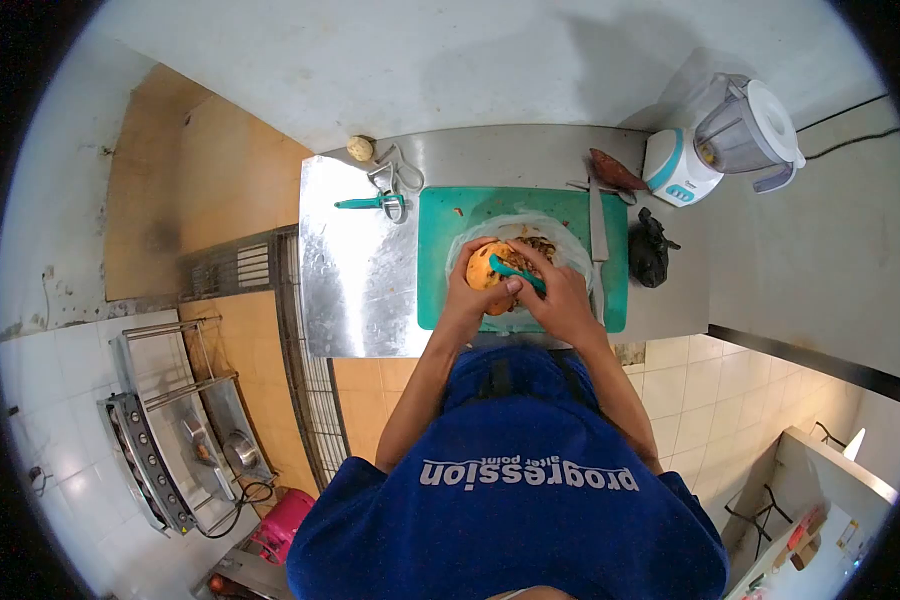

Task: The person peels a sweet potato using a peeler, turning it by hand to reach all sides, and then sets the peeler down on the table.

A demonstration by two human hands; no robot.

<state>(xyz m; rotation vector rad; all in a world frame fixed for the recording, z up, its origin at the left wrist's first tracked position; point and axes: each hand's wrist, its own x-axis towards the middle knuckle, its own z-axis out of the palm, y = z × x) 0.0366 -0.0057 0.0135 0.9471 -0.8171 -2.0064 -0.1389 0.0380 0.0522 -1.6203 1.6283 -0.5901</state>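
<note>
An orange, peeled-looking root or fruit point(481, 272) is held in my left hand point(468, 297), its fingers wrapped round the left side. My right hand point(562, 298) grips a small teal-handled tool point(518, 272), whose head lies against the orange piece. Below them, a clear plastic bag point(570, 250) with brown peelings point(541, 246) in it lies on a green cutting board point(444, 215). A knife point(598, 225) rests along the board's right side, its blade pointing away from me.
The steel table point(355, 280) holds a teal peeler point(370, 202), a pale round item point(360, 149), a reddish-brown root point(615, 170) and a black plastic bag point(650, 250). At the right stands a blender point(682, 168). A stove point(145, 465) is at the lower left.
</note>
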